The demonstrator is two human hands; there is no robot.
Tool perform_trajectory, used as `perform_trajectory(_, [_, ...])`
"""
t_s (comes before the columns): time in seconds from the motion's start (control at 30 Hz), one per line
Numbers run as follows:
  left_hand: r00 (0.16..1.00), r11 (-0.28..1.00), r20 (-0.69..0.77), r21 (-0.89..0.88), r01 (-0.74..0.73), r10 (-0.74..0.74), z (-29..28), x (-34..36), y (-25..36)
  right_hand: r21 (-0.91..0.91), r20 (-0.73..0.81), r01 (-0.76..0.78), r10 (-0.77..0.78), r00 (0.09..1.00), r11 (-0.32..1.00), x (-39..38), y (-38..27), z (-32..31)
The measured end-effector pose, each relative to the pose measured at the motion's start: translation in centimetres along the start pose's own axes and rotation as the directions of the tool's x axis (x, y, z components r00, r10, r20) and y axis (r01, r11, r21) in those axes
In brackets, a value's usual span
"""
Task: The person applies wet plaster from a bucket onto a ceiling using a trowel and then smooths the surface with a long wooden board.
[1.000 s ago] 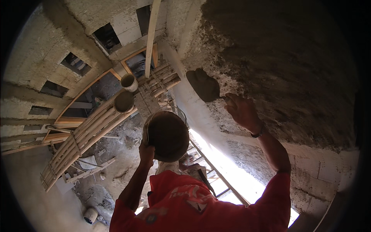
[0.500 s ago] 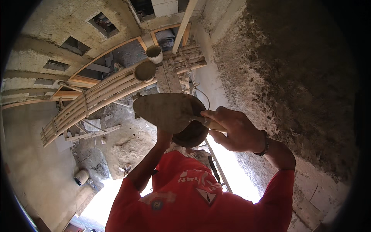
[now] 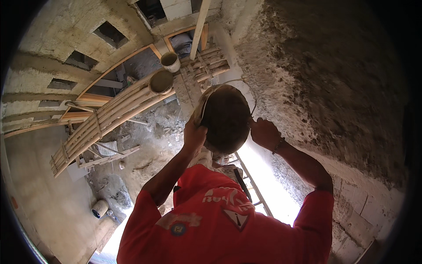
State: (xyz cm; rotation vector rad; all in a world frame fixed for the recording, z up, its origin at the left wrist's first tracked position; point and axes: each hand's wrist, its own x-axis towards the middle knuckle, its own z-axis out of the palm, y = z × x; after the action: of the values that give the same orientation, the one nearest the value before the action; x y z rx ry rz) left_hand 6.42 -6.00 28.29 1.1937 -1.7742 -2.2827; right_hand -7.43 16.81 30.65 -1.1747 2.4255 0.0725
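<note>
Good handling here, I judge, rests on the side of the left fingers [image 3: 200,133]: a firm grip and a level bucket [image 3: 204,104], so that nothing slops over the rim while the other side works at it. The right fingers [image 3: 260,126] would do best with a loose wrist, clear of the wire handle [image 3: 244,81] that arcs just above them.

The left fingers are closed on the rim nearest them. The right fingers are curled in at the opposite edge, by the rim; whether they grip a tool or the bucket itself, I cannot tell. The bucket sits between the two sets of fingers, its inside too dark to read. Right of the right fingers rises a rough wall [image 3: 303,94]; beyond the left fingers, farther off, lies a pole scaffold [image 3: 125,107].
</note>
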Motion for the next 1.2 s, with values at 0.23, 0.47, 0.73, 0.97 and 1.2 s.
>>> perform_trajectory(0.23, [0.996,0.997,0.041,0.016,-0.081,0.081,2.4,0.6,-0.2,-0.032,-0.173,0.465,-0.463,0.869,0.885,-0.4,-0.2,7.2])
perform_trajectory(0.47, [0.995,0.996,0.09,-0.078,0.051,-0.044,2.8,0.4,2.0,0.36,-0.188,0.082,-0.014,0.982,0.929,-4.2,0.3,1.8])
perform_trajectory(0.73, [0.999,0.993,0.044,-0.119,-0.007,0.012,2.9,2.3,1.2,0.242,-0.141,-0.022,0.058,0.988,0.97,-4.0,2.4,1.0])
perform_trajectory(0.97, [0.995,0.993,-0.021,-0.065,-0.096,0.094,-1.0,4.4,-1.1,0.551,-0.022,-0.059,0.085,0.996,0.832,-2.9,1.5,-10.6])
perform_trajectory(1.2, [0.981,0.999,-0.194,-0.041,-0.003,-0.005,-6.9,4.3,-3.0,0.783,-0.029,0.11,-0.141,0.99,0.612,2.0,3.2,-19.7])
